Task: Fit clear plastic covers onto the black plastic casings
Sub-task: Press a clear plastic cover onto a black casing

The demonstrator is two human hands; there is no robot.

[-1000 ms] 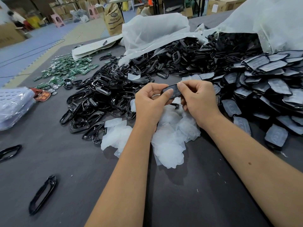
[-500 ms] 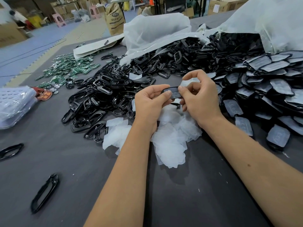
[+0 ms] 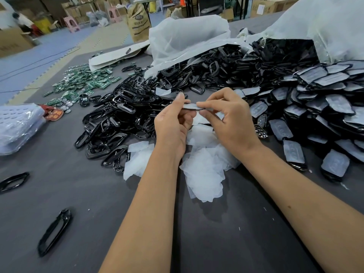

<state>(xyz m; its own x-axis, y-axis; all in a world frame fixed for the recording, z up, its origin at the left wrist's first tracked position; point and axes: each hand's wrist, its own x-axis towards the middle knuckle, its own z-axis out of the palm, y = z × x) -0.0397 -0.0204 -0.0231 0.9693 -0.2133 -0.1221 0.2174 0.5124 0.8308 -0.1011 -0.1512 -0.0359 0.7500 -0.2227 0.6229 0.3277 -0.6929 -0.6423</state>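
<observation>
Casing [image 3: 192,107] lies edge-on, long axis left-right, above the loose covers [image 3: 202,170]. Your left hand [image 3: 173,123] pinches its left end, right hand [image 3: 230,119] its right.

Casings [image 3: 126,119] left of covers [image 3: 202,170]

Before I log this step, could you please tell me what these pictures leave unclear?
- Head view: black plastic casing seen edge-on between left hand and right hand; cover seating unreadable.
- Brown paper sack print: too small.
- Heap of covered casings: cut by right edge.
</observation>
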